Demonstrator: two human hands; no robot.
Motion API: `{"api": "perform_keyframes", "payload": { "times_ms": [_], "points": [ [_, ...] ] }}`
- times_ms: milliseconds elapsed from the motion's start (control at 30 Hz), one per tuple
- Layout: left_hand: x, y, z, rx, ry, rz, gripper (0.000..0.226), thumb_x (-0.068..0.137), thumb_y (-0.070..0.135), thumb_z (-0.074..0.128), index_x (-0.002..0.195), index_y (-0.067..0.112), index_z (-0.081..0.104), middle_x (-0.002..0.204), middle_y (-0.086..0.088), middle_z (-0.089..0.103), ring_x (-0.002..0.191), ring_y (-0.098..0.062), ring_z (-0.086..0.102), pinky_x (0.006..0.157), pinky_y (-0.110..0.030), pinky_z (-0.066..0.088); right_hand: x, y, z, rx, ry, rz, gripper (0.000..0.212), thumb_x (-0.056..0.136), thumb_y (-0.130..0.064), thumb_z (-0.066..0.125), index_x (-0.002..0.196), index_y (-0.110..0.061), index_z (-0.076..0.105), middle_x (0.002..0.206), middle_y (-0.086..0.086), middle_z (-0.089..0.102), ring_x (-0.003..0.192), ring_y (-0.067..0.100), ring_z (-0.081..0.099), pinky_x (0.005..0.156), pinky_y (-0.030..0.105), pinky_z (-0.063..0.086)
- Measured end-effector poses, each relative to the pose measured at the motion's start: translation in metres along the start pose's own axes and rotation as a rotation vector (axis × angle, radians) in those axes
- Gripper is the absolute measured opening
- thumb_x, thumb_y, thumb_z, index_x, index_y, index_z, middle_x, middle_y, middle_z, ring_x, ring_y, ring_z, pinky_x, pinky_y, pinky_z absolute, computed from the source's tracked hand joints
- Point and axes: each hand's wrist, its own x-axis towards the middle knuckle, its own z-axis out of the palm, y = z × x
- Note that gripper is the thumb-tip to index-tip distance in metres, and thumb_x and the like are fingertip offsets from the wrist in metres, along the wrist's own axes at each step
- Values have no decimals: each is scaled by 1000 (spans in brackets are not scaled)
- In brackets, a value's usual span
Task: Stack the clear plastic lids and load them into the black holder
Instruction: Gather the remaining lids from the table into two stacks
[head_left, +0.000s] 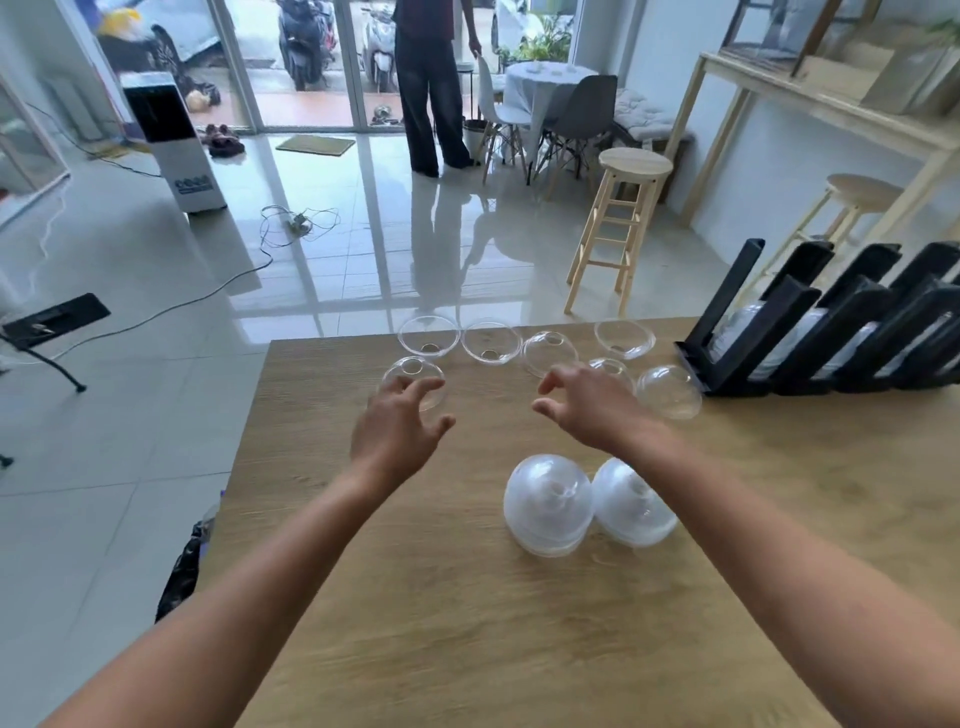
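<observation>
Both hands are reaching over the counter (447, 639) toward the loose clear lids (491, 341) lying along its far edge. The left grip (397, 431) is hanging released, fingers spread, right at a dome-up lid (431, 375) near the left corner. The right grip (592, 410) is likewise released and empty, hiding part of a second lid (618, 366). Two nested stacks (548, 506) are sitting nearer the person, and the black holder (789, 338) is standing at the right, some lids already in it. The risk, I judge, is sitting with the dome-up lid: being so near the counter's edge, a clumsy nudge could be knocking it to the floor (156, 467), and thin, slick plastic could be slipping from a loose pinch
</observation>
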Motion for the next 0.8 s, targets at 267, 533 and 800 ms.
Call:
{"api": "perform_keyframes", "payload": {
  "times_ms": [267, 533, 800],
  "points": [
    [54, -48, 8, 220, -62, -87, 57, 79, 50, 69, 131, 38, 48, 149, -6, 34, 136, -27, 32, 103, -44, 36, 121, -64, 59, -313, 37, -249, 45, 92, -27, 58, 136, -25, 50, 144, 8, 46, 135, 28, 37, 109, 46, 27],
    [70, -64, 28, 130, -102, -61, 42, 83, 47, 65, 120, 34, 51, 154, -1, 29, 136, -25, 37, 95, -45, 44, 173, -69, 95, -519, 34, -339, 41, 91, -19, 52, 131, -29, 54, 141, 7, 48, 133, 26, 37, 101, 45, 28],
    [64, -72, 24, 74, -89, -99, 31, 82, 52, 64, 105, 32, 59, 139, 8, 46, 117, -19, 55, 85, -36, 48, 176, -73, 102, -378, 154, -407, 22, 94, -24, 49, 106, -27, 67, 119, -6, 64, 115, 21, 49, 90, 41, 29]
  ]
}}
